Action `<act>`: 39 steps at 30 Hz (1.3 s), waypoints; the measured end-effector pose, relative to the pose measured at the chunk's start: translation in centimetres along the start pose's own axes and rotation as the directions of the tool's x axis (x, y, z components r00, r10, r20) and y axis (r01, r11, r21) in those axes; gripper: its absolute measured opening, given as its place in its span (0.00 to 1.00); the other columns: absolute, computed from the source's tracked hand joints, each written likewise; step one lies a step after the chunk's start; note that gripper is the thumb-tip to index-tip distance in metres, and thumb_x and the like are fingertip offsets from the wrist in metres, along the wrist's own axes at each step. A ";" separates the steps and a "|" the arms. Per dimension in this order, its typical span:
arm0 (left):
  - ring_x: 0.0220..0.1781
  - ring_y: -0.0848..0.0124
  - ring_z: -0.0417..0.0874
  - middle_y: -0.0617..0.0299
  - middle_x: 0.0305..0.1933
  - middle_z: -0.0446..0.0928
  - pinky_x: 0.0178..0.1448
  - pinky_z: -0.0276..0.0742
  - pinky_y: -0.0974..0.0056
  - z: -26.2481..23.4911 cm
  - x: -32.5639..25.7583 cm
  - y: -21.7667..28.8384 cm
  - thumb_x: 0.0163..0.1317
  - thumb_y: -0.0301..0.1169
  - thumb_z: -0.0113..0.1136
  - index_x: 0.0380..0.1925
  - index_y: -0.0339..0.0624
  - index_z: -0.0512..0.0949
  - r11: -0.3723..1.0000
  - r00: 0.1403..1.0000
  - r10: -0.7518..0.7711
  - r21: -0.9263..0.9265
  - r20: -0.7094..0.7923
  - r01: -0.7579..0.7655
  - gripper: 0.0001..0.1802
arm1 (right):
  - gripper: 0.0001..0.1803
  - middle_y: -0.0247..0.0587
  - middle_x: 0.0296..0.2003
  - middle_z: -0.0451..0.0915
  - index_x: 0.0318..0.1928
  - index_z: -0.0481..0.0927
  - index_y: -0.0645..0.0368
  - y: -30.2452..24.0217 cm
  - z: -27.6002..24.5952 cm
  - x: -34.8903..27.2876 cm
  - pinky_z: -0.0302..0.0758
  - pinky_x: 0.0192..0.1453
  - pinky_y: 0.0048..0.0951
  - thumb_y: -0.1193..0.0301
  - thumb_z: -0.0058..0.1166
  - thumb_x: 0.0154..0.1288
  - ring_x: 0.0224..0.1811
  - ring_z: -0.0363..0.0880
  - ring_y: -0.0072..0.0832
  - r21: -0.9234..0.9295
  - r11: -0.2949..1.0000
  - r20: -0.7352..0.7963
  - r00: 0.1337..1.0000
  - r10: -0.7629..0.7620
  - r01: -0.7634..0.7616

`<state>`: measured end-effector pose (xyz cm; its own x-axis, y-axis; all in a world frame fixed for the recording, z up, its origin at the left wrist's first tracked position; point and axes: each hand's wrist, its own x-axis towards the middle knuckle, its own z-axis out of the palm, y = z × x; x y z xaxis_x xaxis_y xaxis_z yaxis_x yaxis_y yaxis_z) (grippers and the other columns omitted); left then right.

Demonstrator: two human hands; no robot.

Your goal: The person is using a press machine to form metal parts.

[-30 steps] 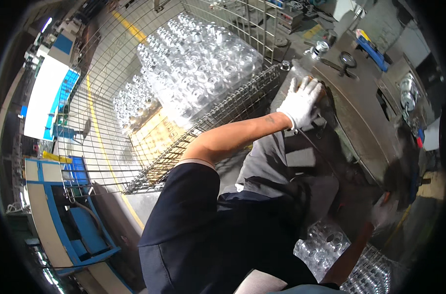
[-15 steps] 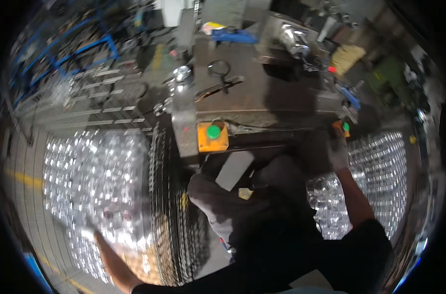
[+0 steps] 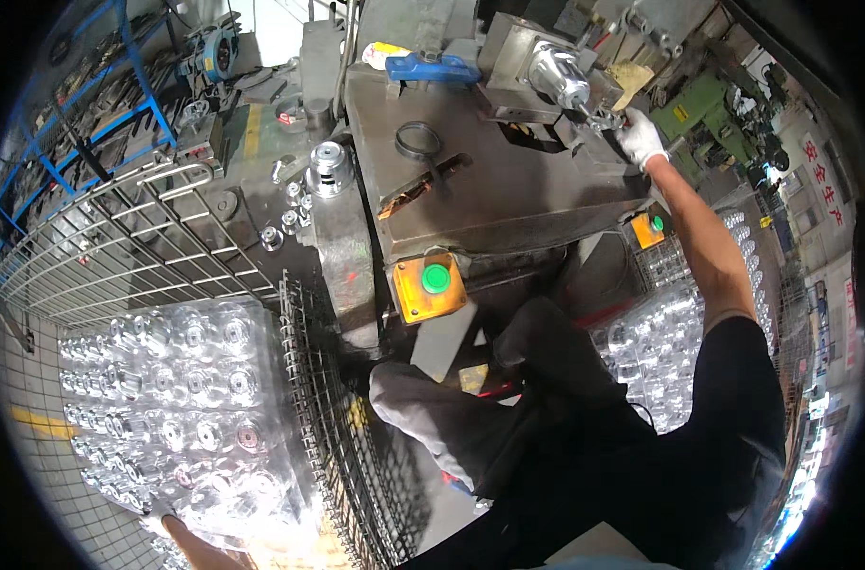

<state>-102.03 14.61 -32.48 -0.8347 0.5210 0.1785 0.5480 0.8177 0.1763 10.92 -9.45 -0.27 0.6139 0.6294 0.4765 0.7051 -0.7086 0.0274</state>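
My right hand (image 3: 640,141), in a white glove, reaches to the far right of the machine table (image 3: 509,204). Its fingers are curled at a small metal piece next to a shiny cylindrical metal housing (image 3: 558,76) mounted in a steel fixture (image 3: 509,57); what they grip is partly hidden. At the lower left, my left hand (image 3: 155,521) is among rows of shiny metal housings (image 3: 204,385) stacked in a wire cage (image 3: 304,380). Glare and the parts hide its fingers.
Two orange button boxes with green buttons, one nearer (image 3: 415,302) and one to the right (image 3: 644,231), sit along the table's front edge. A loose metal housing (image 3: 330,169) stands left of the table. More metal housings (image 3: 661,342) are stacked at my right. A black ring (image 3: 418,141) lies on the table.
My right hand has gone from beside the right button box up to the fixture. My left hand has shifted nearer and leftward over the stacked housings. The view has turned and sharpened.
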 end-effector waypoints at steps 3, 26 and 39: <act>0.48 0.53 0.80 0.54 0.48 0.78 0.49 0.75 0.50 -0.9 -0.8 0.6 0.46 0.53 0.65 0.48 0.46 0.75 0.993 0.997 -0.046 -0.107 -0.065 0.039 0.32 | 0.15 0.60 0.36 0.77 0.38 0.75 0.62 -0.4 -1.0 -0.1 0.72 0.46 0.44 0.67 0.52 0.51 0.42 0.76 0.54 -0.021 0.999 0.066 0.997 0.049 -0.048; 0.57 0.66 0.72 0.53 0.58 0.69 0.58 0.70 0.56 -21.2 -45.5 9.0 0.61 0.43 0.55 0.59 0.39 0.63 -0.205 0.402 0.853 -0.495 0.333 0.844 0.30 | 0.36 0.40 0.44 0.76 0.52 0.68 0.61 -14.5 4.8 3.2 0.74 0.39 0.30 0.56 0.67 0.47 0.39 0.76 0.29 0.912 0.207 0.218 0.847 0.485 -0.353; 0.64 0.56 0.67 0.54 0.64 0.63 0.58 0.74 0.45 -29.2 -64.7 11.2 0.64 0.38 0.53 0.64 0.49 0.59 0.152 -0.086 0.954 -0.216 0.287 0.964 0.29 | 0.46 0.44 0.55 0.67 0.62 0.54 0.63 -9.3 -4.2 -19.8 0.71 0.57 0.28 0.80 0.68 0.44 0.54 0.71 0.29 0.991 0.071 -0.124 0.978 0.169 0.113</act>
<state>-40.27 -17.08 -13.79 0.5788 0.8058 -0.1250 -0.7102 0.5735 0.4083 -9.24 -16.67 -6.22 0.6754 0.4563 0.5793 0.4710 0.3376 -0.8150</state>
